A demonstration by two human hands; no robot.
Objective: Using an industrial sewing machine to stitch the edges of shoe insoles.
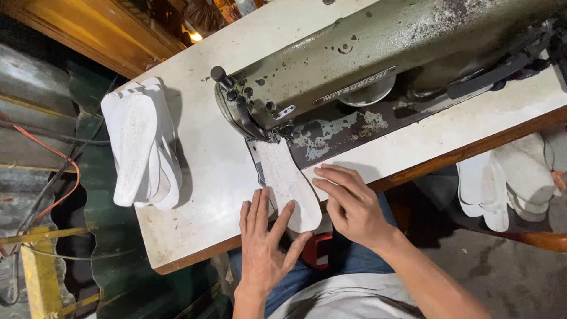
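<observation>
Both hands lie flat and open on the sole [287, 183], left hand [263, 239] and right hand [348, 204], pressing it steady under the sewing machine [378, 59] needle.

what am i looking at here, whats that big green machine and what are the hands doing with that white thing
This is one picture from a camera worn on a person's head, looking down at their own hands. The big green machine is an old industrial sewing machine, its paint chipped, set on a white work table. The white thing is a shoe insole, lying flat with its far end under the needle area. The left hand rests flat on the table with its thumb on the insole's near end. The right hand lies flat beside it, fingertips at its edge. Neither hand grips it; both press on it. To the left sits a stack of white insoles. More white insoles lie lower down on the right, past the table edge.
</observation>
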